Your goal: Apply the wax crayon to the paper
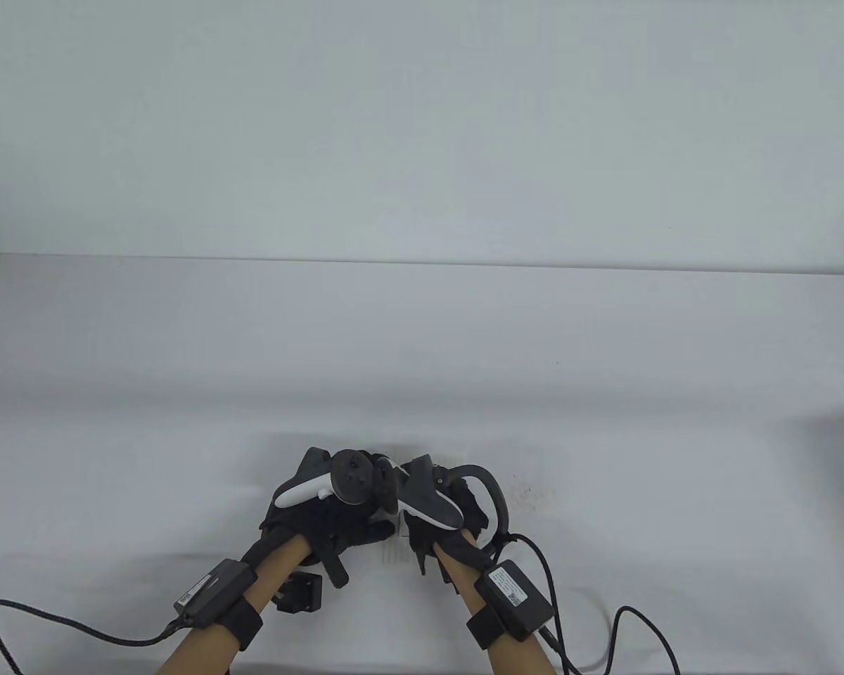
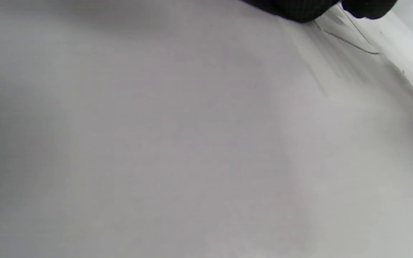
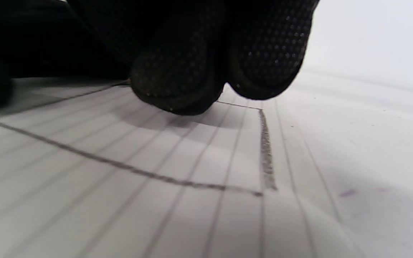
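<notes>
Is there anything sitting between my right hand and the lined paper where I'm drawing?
Nothing visible does. In the right wrist view the right hand's fingertips hang just over the lined paper, beside the dark crayon lines already drawn. The crayon itself is not visible.

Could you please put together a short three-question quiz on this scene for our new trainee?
1. True or false: the lined paper already carries dark crayon strokes.
2. Where are the left hand and right hand? A) close together near the table's front edge B) far apart C) at the far edge
3. Fill in: in the right wrist view the gloved fingertips hang just above the ____.

Key: 1 true; 2 A; 3 paper.
</notes>
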The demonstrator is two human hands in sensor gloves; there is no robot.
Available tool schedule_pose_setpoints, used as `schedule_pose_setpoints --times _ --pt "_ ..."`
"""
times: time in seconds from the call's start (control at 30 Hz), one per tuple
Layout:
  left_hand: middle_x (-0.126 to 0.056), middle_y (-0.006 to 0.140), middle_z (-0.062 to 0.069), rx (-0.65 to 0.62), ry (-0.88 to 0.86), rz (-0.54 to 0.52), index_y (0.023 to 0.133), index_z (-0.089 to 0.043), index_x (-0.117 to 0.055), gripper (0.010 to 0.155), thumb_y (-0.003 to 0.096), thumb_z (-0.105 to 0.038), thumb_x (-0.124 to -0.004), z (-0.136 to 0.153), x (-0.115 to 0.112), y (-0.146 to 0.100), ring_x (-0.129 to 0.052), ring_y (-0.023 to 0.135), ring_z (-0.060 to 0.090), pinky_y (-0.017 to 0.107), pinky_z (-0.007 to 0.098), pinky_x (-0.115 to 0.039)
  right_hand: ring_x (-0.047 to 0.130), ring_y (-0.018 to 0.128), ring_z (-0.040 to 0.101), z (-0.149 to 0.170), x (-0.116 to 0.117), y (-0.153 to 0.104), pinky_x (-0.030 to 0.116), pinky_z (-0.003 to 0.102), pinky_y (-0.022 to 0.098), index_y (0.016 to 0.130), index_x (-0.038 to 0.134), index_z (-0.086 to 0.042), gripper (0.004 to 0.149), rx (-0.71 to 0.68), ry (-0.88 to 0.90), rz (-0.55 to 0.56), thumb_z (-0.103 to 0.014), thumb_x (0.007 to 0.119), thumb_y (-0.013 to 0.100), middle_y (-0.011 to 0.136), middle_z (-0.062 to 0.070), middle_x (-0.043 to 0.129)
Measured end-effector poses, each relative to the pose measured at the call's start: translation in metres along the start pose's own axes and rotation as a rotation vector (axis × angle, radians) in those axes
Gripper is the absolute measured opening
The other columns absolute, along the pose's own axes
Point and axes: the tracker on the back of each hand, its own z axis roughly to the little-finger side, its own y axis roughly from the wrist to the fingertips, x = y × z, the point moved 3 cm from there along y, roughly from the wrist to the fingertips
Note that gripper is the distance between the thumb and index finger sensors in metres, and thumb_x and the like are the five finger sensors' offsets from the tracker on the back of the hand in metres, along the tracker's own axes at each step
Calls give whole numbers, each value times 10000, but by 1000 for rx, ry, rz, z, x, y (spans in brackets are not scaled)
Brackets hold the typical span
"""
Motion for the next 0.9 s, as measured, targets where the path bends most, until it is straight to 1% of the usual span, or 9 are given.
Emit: schedule_pose_setpoints --times 0.1,0.2,0.27,0.37,0.47,0.53,0.63,0.8,0.9 --pt "234 1093 -216 0 -1 1 1038 -446 96 779 569 -566 -514 0 0 0 295 1029 97 693 485 233 969 411 46 1 3 -1 859 302 398 887 778 -153 387 -73 170 -117 -257 788 515 721 138 910" --pt "234 1093 -215 -1 -3 2 1037 -449 92 775 568 -567 -514 0 0 0 296 1028 95 691 484 234 970 414 48 7 1 2 861 302 396 880 788 -172 378 50 32 -5 -259 785 513 715 119 926" --pt "233 1094 -215 -1 -3 0 1037 -449 92 775 569 -567 -514 0 0 0 295 1029 97 692 485 233 971 409 38 3 0 0 865 294 392 880 786 -173 378 21 -10 11 -261 781 512 709 113 931" --pt "235 1093 -217 -1 -3 2 1037 -448 96 778 569 -567 -514 0 0 0 297 1027 95 691 485 235 969 418 48 0 0 -2 856 304 402 891 775 -163 388 -79 133 -130 -260 784 516 728 127 912" --pt "236 1091 -219 -2 -6 3 1035 -451 93 774 569 -567 -513 0 0 0 298 1026 95 690 483 236 969 419 55 5 0 1 856 309 401 885 786 -171 381 25 68 -32 -260 784 515 719 120 922" --pt "234 1091 -223 -2 -6 2 1036 -449 94 775 569 -567 -514 0 0 0 298 1026 95 690 483 236 970 409 47 -1 -2 -1 861 302 393 878 791 -174 378 5 -13 16 -262 784 511 706 113 932" --pt "235 1093 -215 -2 -5 2 1037 -447 96 779 569 -566 -514 0 0 0 298 1026 94 690 483 236 969 411 49 -3 0 -2 856 306 398 885 782 -155 388 -79 114 -78 -263 787 512 715 127 919" --pt "235 1092 -217 -3 -7 2 1036 -449 93 775 569 -567 -515 0 0 0 298 1026 95 689 482 237 968 404 45 0 -1 -1 861 305 394 878 792 -173 377 15 -29 36 -266 783 512 695 112 940" --pt "236 1092 -218 -3 -6 4 1036 -450 97 778 569 -567 -515 0 0 0 300 1025 96 689 483 238 966 407 51 0 0 -1 854 313 403 888 782 -159 387 -76 120 -115 -265 785 516 712 128 922"
